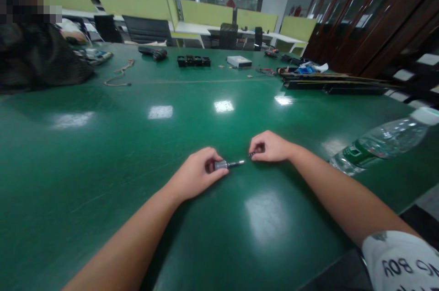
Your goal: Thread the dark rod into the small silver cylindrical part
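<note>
My left hand (pixel 200 169) is closed round a short grey metal cylinder (pixel 221 164), which has a thin shaft (pixel 236 163) pointing to the right. It looks like a small motor, though the palm hides its rear end. Just past the shaft's tip, my right hand (pixel 269 147) pinches a small dark part (pixel 251 154) between thumb and fingers. That part is too small and too covered to name. A narrow gap separates it from the shaft. Both hands are low over the green table (pixel 206 245).
A clear plastic bottle (pixel 365 151) lies or leans beyond my right forearm. Along the far side are a power drill (pixel 153 53), a black block-like assembly (pixel 194 61), a white box (pixel 239 61), a cord (pixel 120 73) and long black bars (pixel 336 84). Another person (pixel 41 57) is at the left.
</note>
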`<state>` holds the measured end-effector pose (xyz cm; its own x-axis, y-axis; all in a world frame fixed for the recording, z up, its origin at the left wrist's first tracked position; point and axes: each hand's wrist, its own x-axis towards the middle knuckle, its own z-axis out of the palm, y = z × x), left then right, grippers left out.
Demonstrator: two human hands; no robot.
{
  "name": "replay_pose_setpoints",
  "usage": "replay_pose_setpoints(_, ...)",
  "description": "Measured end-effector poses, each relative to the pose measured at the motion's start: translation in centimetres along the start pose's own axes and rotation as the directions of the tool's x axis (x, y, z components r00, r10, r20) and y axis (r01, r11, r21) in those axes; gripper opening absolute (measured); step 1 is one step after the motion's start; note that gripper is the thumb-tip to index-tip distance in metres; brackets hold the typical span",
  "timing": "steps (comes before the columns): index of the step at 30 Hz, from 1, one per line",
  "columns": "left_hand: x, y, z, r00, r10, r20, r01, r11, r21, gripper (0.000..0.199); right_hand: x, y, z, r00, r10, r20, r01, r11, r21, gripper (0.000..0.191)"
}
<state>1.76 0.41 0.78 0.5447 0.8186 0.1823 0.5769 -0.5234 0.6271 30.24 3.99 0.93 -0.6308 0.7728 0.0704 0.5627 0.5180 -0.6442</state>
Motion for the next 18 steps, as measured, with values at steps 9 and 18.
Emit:
replay_pose_setpoints(9, 0.0, -0.1, 0.0, 1.0, 0.006, 0.008, -0.006, 1.0, -0.015, 0.024, 0.1, -1.3, 1.0, 0.994, -0.112, -0.004, 0.112, 0.994, 0.011, 0.011)
replay_pose_setpoints(18, -0.1, -0.1, 0.3, 1.0, 0.005, 0.017, -0.005, 1.0, -0.016, 0.024, 1.1, -3.7, 4.2, 0.964, -0.256, -0.077, 0.245, 0.961, -0.129, 0.015)
